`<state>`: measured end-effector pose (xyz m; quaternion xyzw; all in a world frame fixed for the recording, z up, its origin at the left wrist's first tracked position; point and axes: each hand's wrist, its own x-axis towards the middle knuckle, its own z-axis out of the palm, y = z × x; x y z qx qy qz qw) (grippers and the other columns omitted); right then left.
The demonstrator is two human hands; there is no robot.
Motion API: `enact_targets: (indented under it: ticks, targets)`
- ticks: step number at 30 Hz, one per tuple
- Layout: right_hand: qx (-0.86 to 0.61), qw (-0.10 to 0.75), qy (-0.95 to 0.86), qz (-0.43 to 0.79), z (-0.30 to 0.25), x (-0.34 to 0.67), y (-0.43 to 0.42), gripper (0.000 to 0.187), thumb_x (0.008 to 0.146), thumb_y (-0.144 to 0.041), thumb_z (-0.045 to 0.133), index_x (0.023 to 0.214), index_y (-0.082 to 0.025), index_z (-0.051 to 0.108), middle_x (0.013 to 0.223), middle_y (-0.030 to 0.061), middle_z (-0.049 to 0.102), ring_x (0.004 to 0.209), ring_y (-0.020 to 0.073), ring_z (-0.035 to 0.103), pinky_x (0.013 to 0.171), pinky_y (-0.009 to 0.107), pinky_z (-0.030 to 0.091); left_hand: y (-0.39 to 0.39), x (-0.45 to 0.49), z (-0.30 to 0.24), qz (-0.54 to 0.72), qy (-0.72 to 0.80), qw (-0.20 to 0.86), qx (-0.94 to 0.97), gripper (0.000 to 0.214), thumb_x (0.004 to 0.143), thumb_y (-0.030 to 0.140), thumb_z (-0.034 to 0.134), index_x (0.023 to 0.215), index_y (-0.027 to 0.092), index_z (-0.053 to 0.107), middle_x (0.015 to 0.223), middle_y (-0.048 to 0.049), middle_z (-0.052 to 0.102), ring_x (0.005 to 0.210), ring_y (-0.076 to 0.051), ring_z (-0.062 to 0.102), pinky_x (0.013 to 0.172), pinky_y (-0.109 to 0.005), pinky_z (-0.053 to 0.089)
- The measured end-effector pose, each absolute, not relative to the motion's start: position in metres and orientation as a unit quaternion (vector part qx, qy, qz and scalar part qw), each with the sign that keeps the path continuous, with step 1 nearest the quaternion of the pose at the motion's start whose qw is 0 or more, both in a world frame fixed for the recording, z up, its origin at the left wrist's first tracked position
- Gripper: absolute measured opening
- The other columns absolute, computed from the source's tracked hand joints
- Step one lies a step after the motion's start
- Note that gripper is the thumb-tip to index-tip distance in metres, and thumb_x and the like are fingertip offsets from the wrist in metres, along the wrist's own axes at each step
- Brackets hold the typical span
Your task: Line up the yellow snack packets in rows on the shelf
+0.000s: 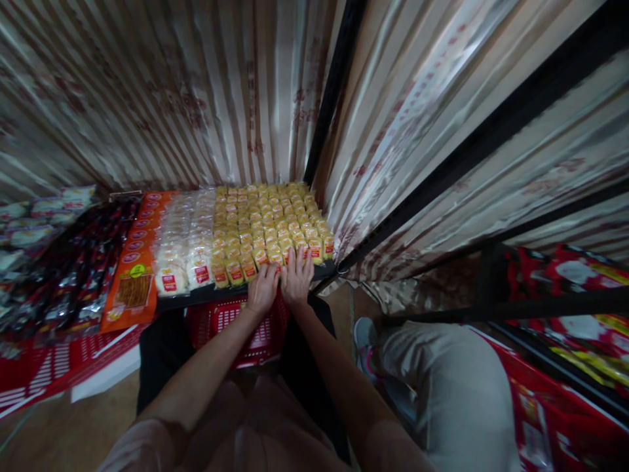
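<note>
Packets (pixel 265 219) on the shelf (pixel 196 297), basket (pixel 263 337) below its front, curtain (pixel 196 98) behind.

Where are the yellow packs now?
In the head view, the yellow packs sit near centre at the right end of the shelf, right of the white packs, with the left hand and right hand at their front.

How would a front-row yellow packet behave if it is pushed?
The yellow packet may slide easily, as its wrapper looks glossy. It seems light, being smaller than the left hand. Close neighbouring packets probably keep it from tipping.
</note>
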<state>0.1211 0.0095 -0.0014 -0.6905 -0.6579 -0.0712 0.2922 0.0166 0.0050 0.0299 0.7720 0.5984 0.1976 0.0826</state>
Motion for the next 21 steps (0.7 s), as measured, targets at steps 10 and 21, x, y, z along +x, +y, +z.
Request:
enact_targets:
  ticks: [10, 21]
  targets:
    - [-0.677, 0.293, -0.671, -0.079, -0.006, 0.124, 0.002, 0.049, 0.093, -0.029, 0.033, 0.141, -0.016, 0.034, 0.151, 0.0124, 0.019, 0.14, 0.03, 0.0, 0.107, 0.05, 0.02, -0.005, 0.014, 0.03, 0.183, 0.574, 0.104, 0.791, 0.032, 0.093, 0.024, 0.035, 0.12, 0.019, 0.053, 0.107, -0.009, 0.055, 0.092, -0.016, 0.059, 0.076, -0.024, 0.048]
    - [-0.663, 0.38, -0.644, -0.043, -0.011, 0.11, -0.036, 0.051, 0.094, -0.029, 0.028, 0.141, -0.01, 0.028, 0.148, 0.0179, 0.025, 0.139, 0.027, 0.013, 0.106, 0.049, 0.024, -0.027, -0.006, 0.017, 0.169, 0.562, 0.129, 0.799, 0.033, 0.093, 0.022, 0.032, 0.12, 0.02, 0.052, 0.109, -0.0071, 0.055, 0.092, -0.014, 0.058, 0.079, -0.024, 0.048]
